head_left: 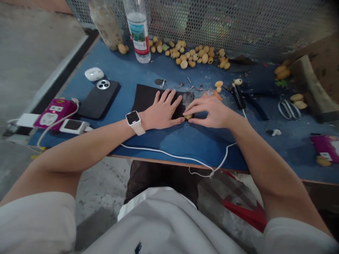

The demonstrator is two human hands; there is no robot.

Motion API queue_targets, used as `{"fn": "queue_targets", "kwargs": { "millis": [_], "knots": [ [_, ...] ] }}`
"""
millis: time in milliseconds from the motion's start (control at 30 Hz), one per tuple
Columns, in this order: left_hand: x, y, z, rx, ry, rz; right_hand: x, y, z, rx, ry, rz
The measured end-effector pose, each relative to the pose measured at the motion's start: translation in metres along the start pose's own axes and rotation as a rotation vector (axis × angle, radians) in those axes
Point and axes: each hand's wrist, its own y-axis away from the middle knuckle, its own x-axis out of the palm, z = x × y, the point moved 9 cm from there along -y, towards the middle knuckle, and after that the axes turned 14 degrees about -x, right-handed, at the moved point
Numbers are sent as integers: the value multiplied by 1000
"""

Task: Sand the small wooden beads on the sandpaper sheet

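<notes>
Right grip (pixel 209 112) pinching tan seed (pixel 188 116) at edge of black sheet (pixel 150 98); left grip (pixel 161 110) spread flat on sheet.

**A:** ok so what are the hands up to lol

**B:** Left hand (pixel 161 110) is flat, palm down, fingers spread. Right hand (pixel 212 113) is curled, fingers bent toward its thumb, right beside the left one.

**A:** arms?

**B:** Bare left forearm (pixel 87 148) and right forearm (pixel 254 151) both angle inward, elbows out wide.
</notes>
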Motion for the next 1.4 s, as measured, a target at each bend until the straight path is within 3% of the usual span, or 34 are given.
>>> {"fn": "queue_targets", "kwargs": {
  "millis": [267, 467, 700, 900, 1067, 1267, 1400],
  "knots": [
    [0, 0, 0, 9, 11, -13, -4, 1, -4, 77, -1, 24],
    [-1, 1, -1, -5, -7, 2, -7, 2, 2, 72, -69, 112],
    [-1, 0, 0, -7, -6, 8, -2, -1, -6, 80, 4, 37],
    [-2, -2, 0, -10, 4, 8, -2, 2, -3, 81, -74, 161],
    [0, -3, 3, 6, 0, 11, -4, -2, -7, 86, 16, 44],
    [-1, -5, 4, 22, 13, 24, -1, 5, -3, 78, -95, 197],
    [-1, -5, 3, 31, 13, 14, -6, 2, -6, 81, 17, 102]
  ]
}}
